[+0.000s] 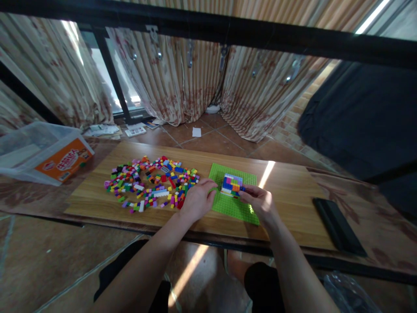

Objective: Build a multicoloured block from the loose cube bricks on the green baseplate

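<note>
A green baseplate [233, 206] lies on a wooden board, and a small multicoloured brick build [232, 184] stands on it. My right hand [259, 202] is at the build's right side, fingers pinched against its bricks. My left hand [197, 201] rests on the board at the baseplate's left edge, fingers curled, thumb and forefinger touching the plate's rim. A wide scatter of small coloured bricks [151, 184] lies just left of my left hand.
The wooden board [293, 195] sits on a patterned table. A clear plastic box [42, 154] with an orange label stands at the far left. A black flat case [339, 226] lies at the right. Curtains and papers on the tiled floor are behind.
</note>
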`<state>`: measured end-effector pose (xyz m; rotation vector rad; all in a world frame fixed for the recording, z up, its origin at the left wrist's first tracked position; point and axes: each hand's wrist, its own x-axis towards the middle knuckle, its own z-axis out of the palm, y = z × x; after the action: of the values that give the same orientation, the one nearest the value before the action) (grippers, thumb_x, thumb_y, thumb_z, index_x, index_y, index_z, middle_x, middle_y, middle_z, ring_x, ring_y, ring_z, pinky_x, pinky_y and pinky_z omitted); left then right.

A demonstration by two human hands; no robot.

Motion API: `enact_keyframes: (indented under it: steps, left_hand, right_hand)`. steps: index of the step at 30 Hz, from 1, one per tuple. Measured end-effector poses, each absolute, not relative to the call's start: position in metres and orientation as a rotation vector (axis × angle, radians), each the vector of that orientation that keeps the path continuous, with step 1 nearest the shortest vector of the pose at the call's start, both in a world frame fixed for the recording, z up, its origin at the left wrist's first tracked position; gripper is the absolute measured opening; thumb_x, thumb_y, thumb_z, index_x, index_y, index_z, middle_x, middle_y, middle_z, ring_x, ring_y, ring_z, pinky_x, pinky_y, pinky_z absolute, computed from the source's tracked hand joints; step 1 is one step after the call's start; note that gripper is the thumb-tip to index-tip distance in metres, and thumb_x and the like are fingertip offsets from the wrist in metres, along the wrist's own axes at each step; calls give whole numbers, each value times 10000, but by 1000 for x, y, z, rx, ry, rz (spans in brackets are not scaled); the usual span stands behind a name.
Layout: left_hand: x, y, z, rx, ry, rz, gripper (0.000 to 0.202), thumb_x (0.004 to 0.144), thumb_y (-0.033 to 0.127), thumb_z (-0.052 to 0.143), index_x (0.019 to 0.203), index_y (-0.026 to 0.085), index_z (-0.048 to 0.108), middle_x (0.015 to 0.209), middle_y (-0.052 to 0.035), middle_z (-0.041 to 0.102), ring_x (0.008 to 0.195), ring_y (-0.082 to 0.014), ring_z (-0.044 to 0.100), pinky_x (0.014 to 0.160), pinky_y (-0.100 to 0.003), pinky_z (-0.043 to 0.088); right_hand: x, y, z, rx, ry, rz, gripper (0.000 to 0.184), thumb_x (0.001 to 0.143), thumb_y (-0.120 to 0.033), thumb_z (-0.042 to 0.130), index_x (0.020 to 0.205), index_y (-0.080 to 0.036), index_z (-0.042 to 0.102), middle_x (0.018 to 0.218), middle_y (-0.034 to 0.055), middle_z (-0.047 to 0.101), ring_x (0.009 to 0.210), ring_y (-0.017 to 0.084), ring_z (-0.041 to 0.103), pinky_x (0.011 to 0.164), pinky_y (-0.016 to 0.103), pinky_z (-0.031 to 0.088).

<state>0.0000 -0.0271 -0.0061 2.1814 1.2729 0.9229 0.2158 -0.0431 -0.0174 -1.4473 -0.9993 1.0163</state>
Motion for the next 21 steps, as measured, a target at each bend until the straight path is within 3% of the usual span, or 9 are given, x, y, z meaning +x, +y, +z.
enact_keyframes:
  steps: [9,21]
  left_hand:
    - [-2,-24,-8,2202,1277,900,204,863,144,516,989,187,671,1104,-71,658,1001,-183,639,932,-335,522]
    - [-3,-24,-7,2197,1276,899,204,864,142,509,987,170,669,1090,-82,667,1000,-193,644,933,-340,517]
  right_hand:
    - [224,-45,-19,-1415,-958,1046,412,566,-440,795,853,-149,744,628,39,703,563,171,640,608,364,586]
    - [220,-40,-20,-1458,-966,925,395,556,-443,787,814,-145,753,601,37,676,497,127,556,505,292,499]
